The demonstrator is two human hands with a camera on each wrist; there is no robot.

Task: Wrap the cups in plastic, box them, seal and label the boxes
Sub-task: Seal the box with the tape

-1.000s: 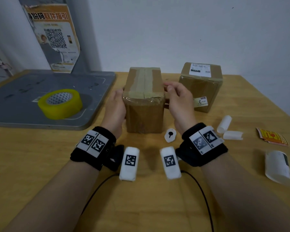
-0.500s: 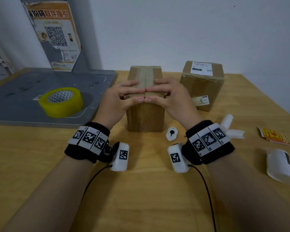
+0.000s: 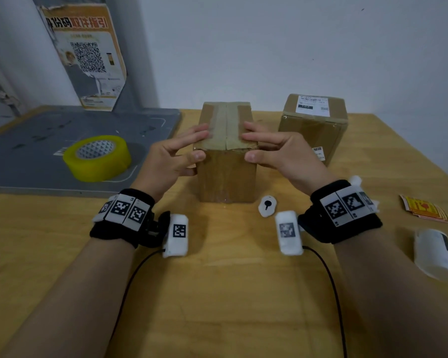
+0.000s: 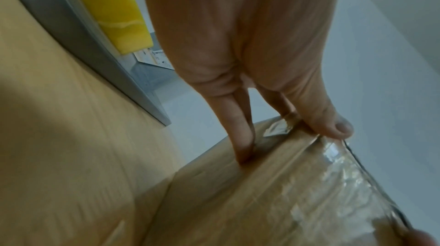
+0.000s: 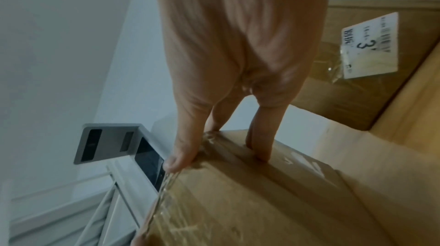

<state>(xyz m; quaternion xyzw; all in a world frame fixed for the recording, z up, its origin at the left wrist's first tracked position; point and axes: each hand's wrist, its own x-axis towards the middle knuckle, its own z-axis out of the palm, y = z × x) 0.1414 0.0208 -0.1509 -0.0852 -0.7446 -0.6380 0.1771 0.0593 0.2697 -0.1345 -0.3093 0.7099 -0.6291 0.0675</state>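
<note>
A brown cardboard box [image 3: 225, 174] stands upright mid-table, with clear tape running over its top seam and down the front. My left hand [image 3: 203, 145] lies on the top's left front corner, fingers straight on the tape and thumb against the front face. My right hand [image 3: 246, 147] mirrors it on the right front corner. The left wrist view shows the left hand [image 4: 291, 142] pressing shiny tape on the box [image 4: 262, 203]. In the right wrist view the right hand [image 5: 215, 160] does the same on the box [image 5: 250, 203]. No cup is visible.
A second taped box [image 3: 313, 127] with white labels stands back right. A yellow tape roll [image 3: 97, 157] lies on a grey board [image 3: 36, 140] at left. A small white piece [image 3: 267, 205], red-yellow stickers [image 3: 424, 209] and a white label roll [image 3: 433, 251] lie at right.
My hands left the box's sides and came onto its top, meeting fingertip to fingertip at the centre seam. They have since slid apart toward the left and right front corners.
</note>
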